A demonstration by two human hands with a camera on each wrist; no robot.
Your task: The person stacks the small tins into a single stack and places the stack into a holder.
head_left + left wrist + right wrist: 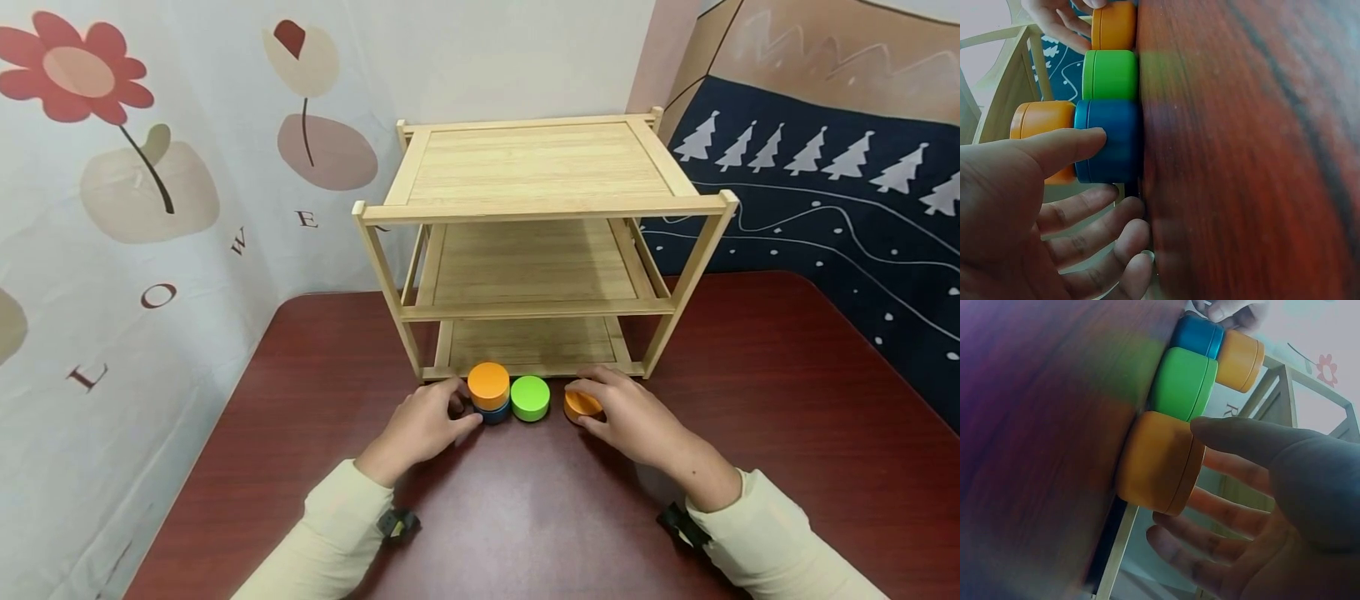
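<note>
Small round lidded tins stand in a row on the table, by the front of a wooden rack. At the left, an orange tin (488, 384) sits on top of a blue tin (1110, 140). Beside that stack is a green tin (530, 398). A second orange tin (1157, 462) stands apart on the right. My left hand (423, 423) is at the stack's left side, its thumb against the blue tin and its other fingers loosely bent. My right hand (630, 414) holds the right orange tin between thumb and fingers; some fingertips are hidden behind it.
The three-tier wooden rack (540, 208) stands directly behind the tins. A dark red table (510, 517) lies under everything. Printed cloths hang around it, a pale one with flowers (78, 71) at left and a navy one with trees (806, 158) at right.
</note>
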